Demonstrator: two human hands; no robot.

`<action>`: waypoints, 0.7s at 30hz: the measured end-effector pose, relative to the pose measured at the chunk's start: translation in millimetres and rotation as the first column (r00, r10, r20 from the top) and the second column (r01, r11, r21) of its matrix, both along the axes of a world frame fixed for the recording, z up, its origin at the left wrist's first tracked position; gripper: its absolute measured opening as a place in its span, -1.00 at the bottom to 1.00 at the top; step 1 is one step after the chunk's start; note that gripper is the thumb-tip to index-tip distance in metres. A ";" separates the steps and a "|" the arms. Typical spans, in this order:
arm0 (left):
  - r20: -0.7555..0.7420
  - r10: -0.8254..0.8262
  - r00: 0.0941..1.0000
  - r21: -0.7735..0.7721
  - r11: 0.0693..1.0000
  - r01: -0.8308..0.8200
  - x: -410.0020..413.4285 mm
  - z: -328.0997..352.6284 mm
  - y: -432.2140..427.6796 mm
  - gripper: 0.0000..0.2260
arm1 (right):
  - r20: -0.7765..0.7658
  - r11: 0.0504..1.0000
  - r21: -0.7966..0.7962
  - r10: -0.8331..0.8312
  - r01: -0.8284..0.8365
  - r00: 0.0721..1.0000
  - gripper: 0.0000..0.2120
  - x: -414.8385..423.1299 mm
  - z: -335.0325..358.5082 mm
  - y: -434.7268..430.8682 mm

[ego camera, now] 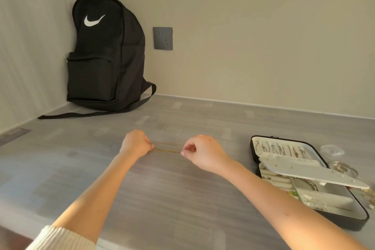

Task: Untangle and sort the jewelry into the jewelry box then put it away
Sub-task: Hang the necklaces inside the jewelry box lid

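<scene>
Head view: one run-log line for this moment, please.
stage: untangling | left hand: pinches gold chain | right hand: pinches other end | jewelry box: open, right of hands

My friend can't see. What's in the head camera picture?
The left hand and right hand pinch a gold chain stretched between them over a table. An open jewelry box lies at right; a black backpack stands behind.

Soft warm light, perhaps wide-angle edge bending
</scene>
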State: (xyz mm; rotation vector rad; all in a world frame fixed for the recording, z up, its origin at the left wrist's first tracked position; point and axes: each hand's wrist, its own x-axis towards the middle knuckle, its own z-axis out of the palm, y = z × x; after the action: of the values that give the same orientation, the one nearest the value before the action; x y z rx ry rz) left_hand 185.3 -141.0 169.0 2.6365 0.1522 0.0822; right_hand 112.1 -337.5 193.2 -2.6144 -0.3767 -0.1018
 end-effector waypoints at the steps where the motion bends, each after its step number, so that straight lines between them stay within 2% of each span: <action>1: -0.011 -0.019 1.000 0.025 0.999 0.020 1.6 0.5 -0.6 -0.85 | -0.002 1.000 0.007 -0.002 0.002 1.000 -0.81 0.0 -0.1 -1.2; 5: -0.062 -0.089 0.994 0.153 0.983 0.098 1.3 2.4 -4.3 -0.76 | 0.004 1.000 0.022 -0.007 0.007 1.000 -0.82 -3.8 0.5 -7.1; 8: -0.077 -0.132 0.988 0.166 0.976 0.143 -1.5 0.7 -3.8 -0.65 | 0.016 0.999 0.033 -0.011 0.011 1.000 -0.82 -8.2 0.3 -13.1; 12: 0.038 -0.202 0.979 -0.044 0.978 0.204 -14.3 10.5 -5.8 -0.86 | 0.038 0.996 0.078 -0.048 0.045 0.998 -0.84 -11.3 3.0 -20.8; 15: 0.121 -0.316 0.941 -0.255 0.906 0.337 -31.3 33.7 -16.6 -0.87 | 0.057 0.987 0.148 -0.068 0.059 0.996 -0.85 -12.9 9.7 -22.4; 18: 0.158 -0.436 0.886 -0.303 0.832 0.464 -49.1 61.8 -31.8 -0.85 | 0.060 0.963 0.267 -0.066 0.048 0.996 -0.84 -14.2 18.9 -20.9; 21: 0.165 -0.518 0.839 -0.367 0.757 0.540 -64.1 83.8 -49.9 -0.86 | -0.026 0.902 0.430 -0.030 0.039 0.999 -0.75 -17.1 28.2 -18.6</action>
State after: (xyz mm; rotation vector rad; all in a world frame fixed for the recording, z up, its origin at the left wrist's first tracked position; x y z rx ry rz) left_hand 121.2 -190.9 252.8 2.1633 -0.5491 -0.0672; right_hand 94.9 -356.1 221.5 -2.1813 -0.2644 -0.1534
